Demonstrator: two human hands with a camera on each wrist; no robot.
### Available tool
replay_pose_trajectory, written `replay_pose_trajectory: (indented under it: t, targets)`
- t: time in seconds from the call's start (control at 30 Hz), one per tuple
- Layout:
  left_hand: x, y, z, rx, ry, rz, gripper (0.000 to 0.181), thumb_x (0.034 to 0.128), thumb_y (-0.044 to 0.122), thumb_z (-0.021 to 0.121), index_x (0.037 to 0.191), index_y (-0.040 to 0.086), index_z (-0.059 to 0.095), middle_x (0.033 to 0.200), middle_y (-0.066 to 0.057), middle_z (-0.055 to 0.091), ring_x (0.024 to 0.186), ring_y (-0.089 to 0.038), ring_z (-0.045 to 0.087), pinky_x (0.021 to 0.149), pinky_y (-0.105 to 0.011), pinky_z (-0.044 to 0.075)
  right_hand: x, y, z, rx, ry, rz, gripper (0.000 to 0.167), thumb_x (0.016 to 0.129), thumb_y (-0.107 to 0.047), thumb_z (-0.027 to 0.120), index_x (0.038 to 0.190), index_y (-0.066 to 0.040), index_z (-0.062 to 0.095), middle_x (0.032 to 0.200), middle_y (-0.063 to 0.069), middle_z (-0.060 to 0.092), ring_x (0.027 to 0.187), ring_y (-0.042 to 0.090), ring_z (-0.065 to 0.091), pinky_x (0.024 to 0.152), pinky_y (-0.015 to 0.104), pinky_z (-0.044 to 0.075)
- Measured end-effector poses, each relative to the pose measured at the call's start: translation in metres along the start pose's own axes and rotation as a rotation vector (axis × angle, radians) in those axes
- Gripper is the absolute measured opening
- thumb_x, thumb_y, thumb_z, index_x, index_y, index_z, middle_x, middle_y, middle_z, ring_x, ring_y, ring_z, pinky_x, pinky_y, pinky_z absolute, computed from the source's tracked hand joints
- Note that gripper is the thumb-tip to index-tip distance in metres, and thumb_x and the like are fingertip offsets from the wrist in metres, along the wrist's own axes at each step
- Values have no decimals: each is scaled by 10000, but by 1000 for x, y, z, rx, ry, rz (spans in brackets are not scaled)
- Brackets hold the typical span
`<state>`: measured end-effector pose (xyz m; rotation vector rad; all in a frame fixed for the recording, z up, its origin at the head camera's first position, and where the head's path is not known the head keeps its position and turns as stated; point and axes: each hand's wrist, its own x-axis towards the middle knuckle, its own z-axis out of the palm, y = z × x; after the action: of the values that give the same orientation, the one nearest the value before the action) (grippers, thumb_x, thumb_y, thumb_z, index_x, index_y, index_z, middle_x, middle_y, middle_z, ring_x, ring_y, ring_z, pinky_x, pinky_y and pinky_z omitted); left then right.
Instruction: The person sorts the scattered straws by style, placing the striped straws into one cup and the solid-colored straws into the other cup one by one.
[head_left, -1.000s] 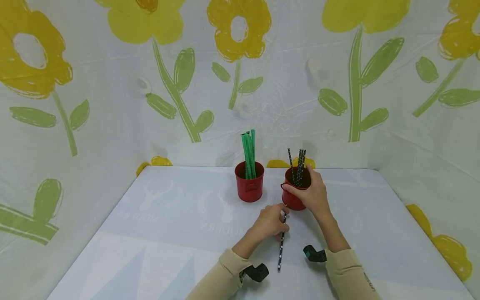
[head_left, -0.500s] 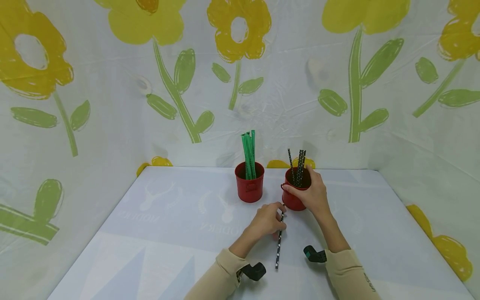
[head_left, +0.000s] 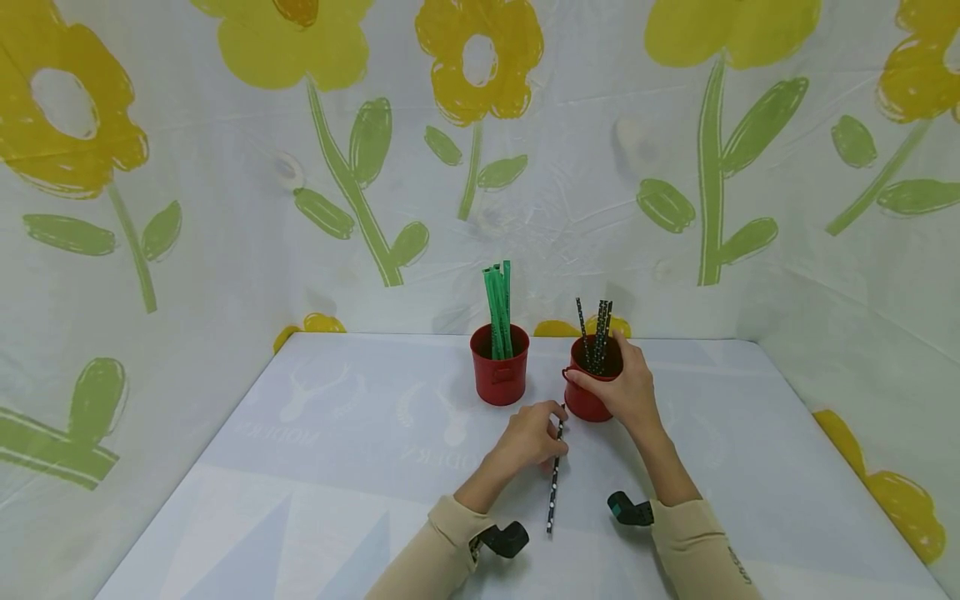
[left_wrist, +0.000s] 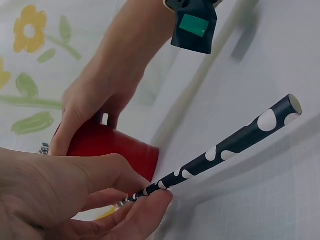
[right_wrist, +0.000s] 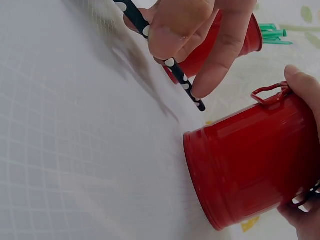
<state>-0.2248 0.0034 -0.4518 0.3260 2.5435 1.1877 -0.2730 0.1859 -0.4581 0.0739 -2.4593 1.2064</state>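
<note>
My left hand [head_left: 528,435] pinches a black paper straw with white dots [head_left: 553,496] between thumb and fingers, a little above the table. The straw's near end points toward me, and its far end [right_wrist: 200,105] is close to the right-hand red bucket [right_wrist: 250,165] but apart from it. My right hand [head_left: 632,385] grips that bucket [head_left: 585,406] by its rim, thumb on the left side near the small handle and fingers at the right. Several black dotted straws [head_left: 600,337] stand inside it. The bucket rests on the table.
A second red bucket [head_left: 500,385] with several green straws [head_left: 497,308] stands to the left of the gripped one. The white table [head_left: 300,450] meets a flower-printed curtain [head_left: 570,208] at the back and sides. Each wrist carries a black camera mount [head_left: 630,508].
My left hand has shifted slightly left and a little away from me with the straw, drawing it away from the gripped bucket. My right hand and both buckets have stayed in place.
</note>
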Motion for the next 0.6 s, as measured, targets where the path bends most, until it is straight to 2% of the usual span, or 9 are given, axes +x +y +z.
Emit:
replay_pose_trajectory:
  t: [0.27, 0.6]
  targets:
    - [0, -1, -4, -3, 9, 17, 436, 810, 80, 784, 1210, 96, 611, 828, -35, 656, 580, -117, 618, 480, -216, 536, 0, 1, 1, -1, 4, -2, 1017, 734, -477, 831, 1522, -94, 315, 1408, 212, 469, 1278, 382, 487, 954, 590, 507]
    - [-1, -1, -8, -10, 39, 34, 434, 817, 68, 773, 1216, 84, 602, 839, -49, 641, 582, -130, 625, 475, -223, 538, 0, 0, 0, 2, 9, -8, 1023, 729, -482, 834, 1519, -86, 319, 1408, 209, 470, 1276, 377, 486, 950, 589, 511]
